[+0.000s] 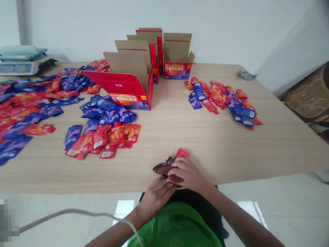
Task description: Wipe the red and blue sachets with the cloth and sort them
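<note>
At the table's front edge, both hands meet around a dark reddish-brown item (161, 169) with black parts; its kind cannot be made out. My right hand (189, 174) is closed on it, with fingers bent over the top. My left hand (159, 192) presses its fingers together against the item's lower side, thumb hidden. Just beyond my right fingers lies a red sachet (183, 153), partly covered by that hand. To the left is a pile of red sachets (102, 140), touching a pile of blue sachets (108, 109).
Open red cartons (131, 91) stand at the back middle, beside another open carton (178, 70). Mixed sachets (218, 96) lie right of centre; a larger heap (28, 103) covers the left. A scale (19, 68) stands back left, crumpled grey wrapping (246, 74) back right. A cable (84, 212) crosses low left.
</note>
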`<state>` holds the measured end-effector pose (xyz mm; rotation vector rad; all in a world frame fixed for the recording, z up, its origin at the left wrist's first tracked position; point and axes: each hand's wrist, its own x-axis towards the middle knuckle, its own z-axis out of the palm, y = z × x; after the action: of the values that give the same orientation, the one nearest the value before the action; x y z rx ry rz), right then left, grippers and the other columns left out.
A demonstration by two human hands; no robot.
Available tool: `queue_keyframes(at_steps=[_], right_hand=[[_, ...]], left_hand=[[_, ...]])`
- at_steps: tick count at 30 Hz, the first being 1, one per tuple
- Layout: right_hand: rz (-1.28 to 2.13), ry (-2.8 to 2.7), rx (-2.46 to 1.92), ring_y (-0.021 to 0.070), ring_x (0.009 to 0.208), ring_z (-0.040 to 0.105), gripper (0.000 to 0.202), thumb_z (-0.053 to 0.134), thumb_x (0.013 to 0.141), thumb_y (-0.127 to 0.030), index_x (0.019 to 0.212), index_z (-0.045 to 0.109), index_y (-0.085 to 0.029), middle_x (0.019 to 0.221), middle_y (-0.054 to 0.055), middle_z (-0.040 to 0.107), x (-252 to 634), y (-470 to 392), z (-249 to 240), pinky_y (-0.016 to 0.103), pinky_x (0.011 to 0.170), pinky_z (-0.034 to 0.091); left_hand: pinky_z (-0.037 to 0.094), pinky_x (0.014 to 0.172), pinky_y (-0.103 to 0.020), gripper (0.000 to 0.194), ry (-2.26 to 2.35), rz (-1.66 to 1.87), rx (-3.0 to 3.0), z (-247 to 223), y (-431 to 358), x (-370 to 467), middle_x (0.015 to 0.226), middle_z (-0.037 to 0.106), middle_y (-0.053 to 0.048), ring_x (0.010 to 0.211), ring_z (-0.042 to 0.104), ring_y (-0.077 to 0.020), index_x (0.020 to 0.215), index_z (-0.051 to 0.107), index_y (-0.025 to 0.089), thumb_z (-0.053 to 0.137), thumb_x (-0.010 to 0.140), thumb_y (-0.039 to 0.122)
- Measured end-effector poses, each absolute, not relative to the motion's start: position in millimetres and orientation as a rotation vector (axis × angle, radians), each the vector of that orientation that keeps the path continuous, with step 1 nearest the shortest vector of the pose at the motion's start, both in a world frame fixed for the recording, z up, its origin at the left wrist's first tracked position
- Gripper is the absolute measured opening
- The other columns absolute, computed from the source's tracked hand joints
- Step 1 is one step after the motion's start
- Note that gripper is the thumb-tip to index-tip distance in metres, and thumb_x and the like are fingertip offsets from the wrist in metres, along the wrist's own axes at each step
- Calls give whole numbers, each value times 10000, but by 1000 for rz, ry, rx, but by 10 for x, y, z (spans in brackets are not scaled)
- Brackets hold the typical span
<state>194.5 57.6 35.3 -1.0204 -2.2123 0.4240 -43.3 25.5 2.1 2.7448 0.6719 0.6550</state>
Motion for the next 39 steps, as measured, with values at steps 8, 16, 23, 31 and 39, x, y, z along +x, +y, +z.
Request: queue_keyframes(at_steps=[8, 16, 23, 31, 39], right_hand=[[167, -2218, -1260, 252, 1089, 610, 116, 679, 973, -253, 1086, 704, -267, 1081, 59, 709, 2370, 1221, 186, 452, 1006, 528], [58, -1695, -1357, 260, 1084, 638, 196, 725, 948, -288, 1134, 666, -276, 1142, 80, 651, 2294, 1127, 579, 445, 976, 553], [386, -2297, -1083, 245, 1112, 601, 169, 690, 947, -196, 1085, 698, -292, 1079, 38, 688, 1957, 515, 274, 443, 1043, 534], [147, -2188, -1286, 256, 1079, 609, 128, 684, 963, -243, 1077, 719, -289, 1073, 52, 701, 2434, 1204, 170, 448, 1000, 534], [-33, -1619, -1409, 249, 1057, 640, 172, 713, 961, -314, 1114, 667, -250, 1113, 89, 657, 2454, 1144, 533, 432, 950, 557]], left_hand=[[494, 1163, -381, 405, 628, 601, 2803, -16, 273, -456, 1477, 630, -110, 1439, 533, -211, 1480, 556, 139, 433, 1095, 109], [496, 1149, -358, 379, 675, 727, 2716, -102, 231, -433, 1411, 684, -83, 1399, 573, -188, 1453, 586, 170, 435, 1107, 138], [533, 1092, -360, 322, 721, 754, 2612, -27, 219, -383, 1215, 778, -56, 1141, 724, -194, 1365, 655, 180, 491, 1090, 142], [512, 1132, -375, 394, 684, 688, 2702, -73, 226, -418, 1431, 670, -82, 1385, 588, -197, 1456, 579, 164, 395, 1111, 117], [516, 1127, -380, 387, 705, 751, 2652, -94, 209, -404, 1403, 689, -90, 1378, 593, -199, 1453, 589, 169, 436, 1101, 119]])
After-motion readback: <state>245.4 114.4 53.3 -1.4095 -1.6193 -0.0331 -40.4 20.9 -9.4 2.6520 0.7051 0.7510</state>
